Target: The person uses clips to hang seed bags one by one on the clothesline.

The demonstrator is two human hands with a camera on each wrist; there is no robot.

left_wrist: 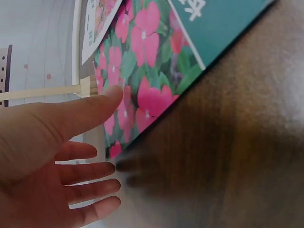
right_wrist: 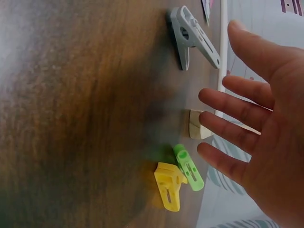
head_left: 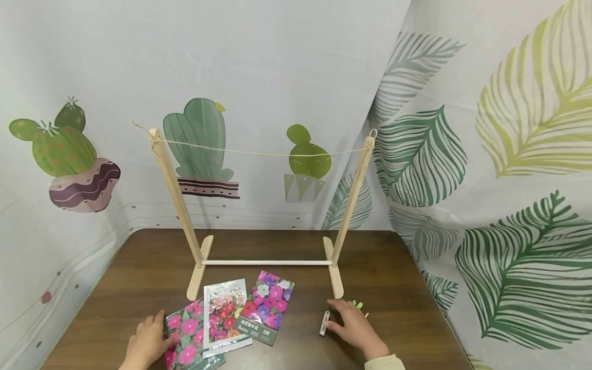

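My left hand [head_left: 147, 339], fingers loosely extended, is at the left edge of a pink-flower seed packet [head_left: 188, 326]. In the left wrist view the thumb [left_wrist: 113, 95] overlaps that packet. A white-bordered packet [head_left: 226, 313] partly covers the pink-flower one, and a purple-and-pink flower packet [head_left: 270, 303] lies to its right. My right hand [head_left: 353, 328] hovers low over the table with fingers spread, holding nothing. Beside its thumb lies a pale grey clothespin [right_wrist: 194, 38]. Below the fingers in the right wrist view are a green clothespin [right_wrist: 190, 168] and a yellow clothespin [right_wrist: 168, 186].
Behind the packets stands a wooden frame with a left post [head_left: 178, 205], a right post [head_left: 351, 200] and a white crossbar [head_left: 265, 262]. A thin string [head_left: 259, 153] is tied between the post tops. The brown table [head_left: 287, 246] meets a patterned curtain [head_left: 277, 61].
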